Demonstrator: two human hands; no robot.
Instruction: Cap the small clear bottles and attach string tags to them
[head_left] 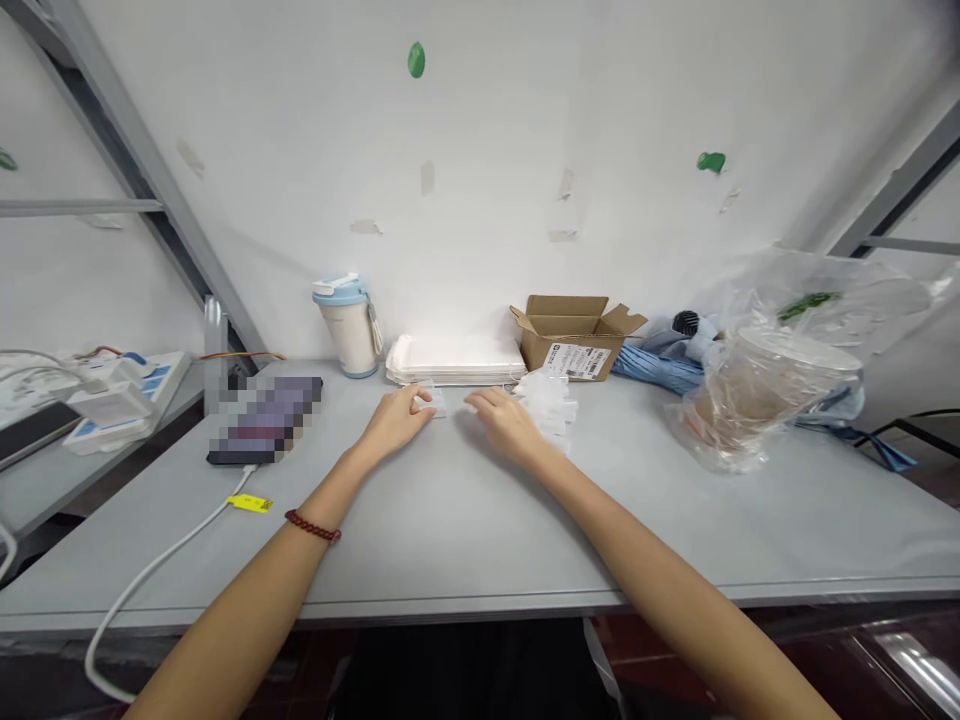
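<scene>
My left hand [396, 420] is over the middle of the table, thumb and fingers closed on a small clear plastic bag [436, 403] that lies at the fingertips. A short gap away, my right hand [508, 424] has its fingers bent and pressed together; what they hold, if anything, is hidden. Just beside and behind the right hand is a loose pile of small clear-white plastic bags [553, 408]. Behind both hands lies a stack of flat white packs [457, 358] against the wall.
An open cardboard box [568, 340] stands behind the bag pile. To the left are a lidded cup [349, 330] and a phone-like device [266, 420] with a white cable [161, 565]. At right are a blue folded cloth [660, 368] and a plastic-wrapped tub [772, 385].
</scene>
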